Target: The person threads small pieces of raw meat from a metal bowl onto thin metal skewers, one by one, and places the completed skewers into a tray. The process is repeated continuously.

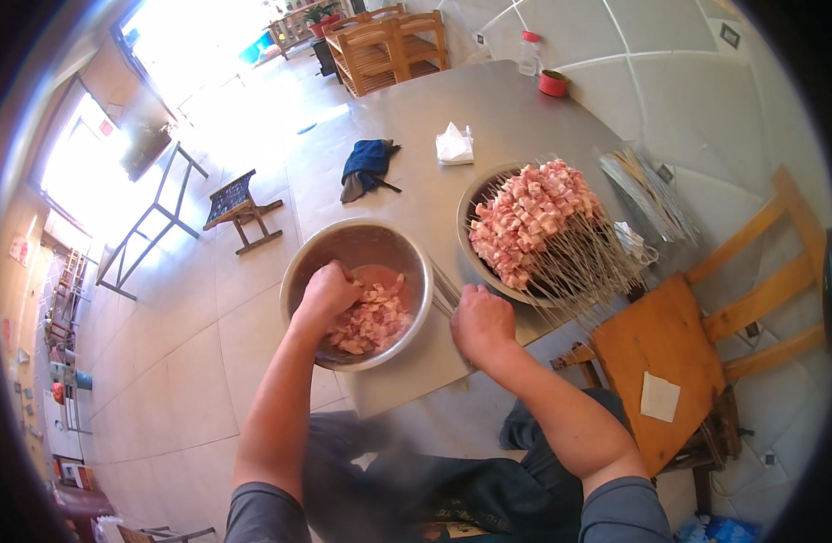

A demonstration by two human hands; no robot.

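My left hand (pixel 329 293) reaches into a steel bowl (pixel 421 298) of cut raw meat pieces (pixel 372 322) with pinkish liquid at the far side. Its fingers curl down by the meat, and what they pinch is hidden. Beside the bowl, my right hand (pixel 483 322) is over the table's near edge, fingers bent, at the near ends of several thin metal skewers (pixel 444 285). Whether it grips one is hidden. A second steel bowl (pixel 464 234) carries a large heap of meat threaded on skewers (pixel 534 217), their bare ends sticking out towards the lower right.
The metal-topped table (pixel 416 115) bears a dark blue cloth item (pixel 368 166), a tissue pack (pixel 454 144), a red tin (pixel 553 83), a red-lidded jar (pixel 529 54) and bagged skewers (pixel 643 193). A wooden chair (pixel 667 360) stands close right; a folding stool (pixel 239 210) stands left.
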